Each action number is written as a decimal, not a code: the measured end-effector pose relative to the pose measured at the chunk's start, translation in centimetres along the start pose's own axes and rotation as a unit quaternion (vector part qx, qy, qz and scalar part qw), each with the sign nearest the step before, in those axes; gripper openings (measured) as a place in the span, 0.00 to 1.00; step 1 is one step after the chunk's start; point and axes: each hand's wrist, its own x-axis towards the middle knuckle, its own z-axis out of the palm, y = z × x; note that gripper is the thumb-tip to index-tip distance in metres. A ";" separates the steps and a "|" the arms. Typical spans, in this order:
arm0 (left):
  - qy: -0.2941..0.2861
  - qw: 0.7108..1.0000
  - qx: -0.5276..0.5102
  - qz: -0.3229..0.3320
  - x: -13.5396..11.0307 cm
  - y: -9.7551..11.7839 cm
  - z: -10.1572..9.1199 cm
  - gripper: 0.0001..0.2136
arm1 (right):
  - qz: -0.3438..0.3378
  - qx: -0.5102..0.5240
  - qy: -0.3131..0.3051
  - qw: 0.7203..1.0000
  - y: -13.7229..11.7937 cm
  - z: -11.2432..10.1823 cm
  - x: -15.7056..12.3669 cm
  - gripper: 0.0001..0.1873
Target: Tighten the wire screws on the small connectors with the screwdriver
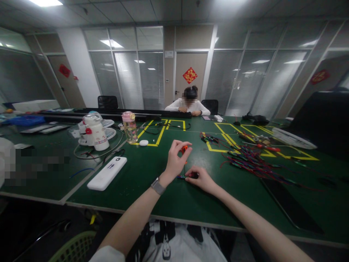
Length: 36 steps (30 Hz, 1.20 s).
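My left hand is raised above the green table, its fingers pinched round the orange handle of a small screwdriver that points down. My right hand rests on the table just below it, fingers closed on a small dark connector with coloured wires. The screwdriver's tip reaches down toward that connector. A watch sits on my left wrist.
A pile of red-wired connectors lies to the right among yellow tape marks. A white power bank, a pink bottle and a white fan stand left. A dark tablet lies right. Another person sits at the far side.
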 end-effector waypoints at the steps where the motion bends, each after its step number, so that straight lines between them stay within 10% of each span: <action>1: -0.015 1.000 -0.019 -0.011 0.0 0.0 0.0 0.10 | -0.002 0.001 -0.001 1.000 0.0 0.0 0.0 0.04; 36: -0.037 0.999 -0.032 0.008 -0.3 0.6 0.1 0.14 | -0.001 -0.001 -0.001 1.000 0.2 0.2 0.0 0.05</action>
